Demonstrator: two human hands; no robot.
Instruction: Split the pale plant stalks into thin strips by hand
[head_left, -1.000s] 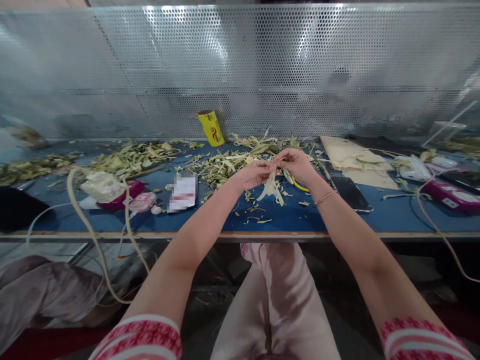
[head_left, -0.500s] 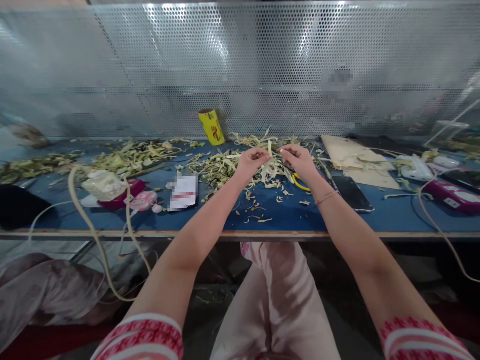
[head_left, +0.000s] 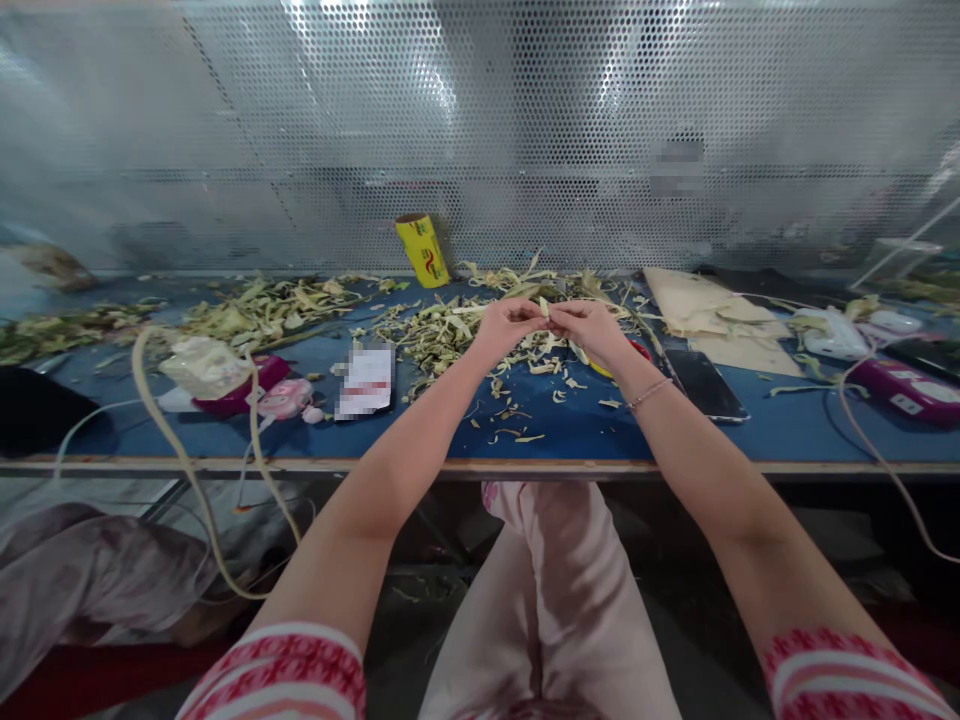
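Both arms reach straight out from striped red-and-white sleeves over a blue worktable [head_left: 675, 440], forearms converging until the hands meet just above the tabletop. The left hand [head_left: 508, 328] and right hand [head_left: 592, 328] sit fingertip to fingertip, each curled inward and pinching a small pale leaf strip [head_left: 545, 310] between thumb and fingers; the piece is largely hidden by the fingers, so its shape cannot be told. A thin bracelet [head_left: 649, 394] circles the right wrist. Directly below and behind the hands lies a heap of pale green leaf trimmings [head_left: 442, 335], with smaller scraps [head_left: 517, 410] scattered on the table toward the near edge. A yellow-handled tool [head_left: 600, 368] peeks out from under the right hand. Just to the right rests a dark phone [head_left: 701, 385], beside sheets of tan paper [head_left: 690, 310]. A yellow tube [head_left: 422, 250] leans against the perforated metal screen [head_left: 480, 130] at the back. To the left sit a pink device [head_left: 285, 400], a crumpled clear bag [head_left: 202, 365] and a pale looping cable [head_left: 161, 420].
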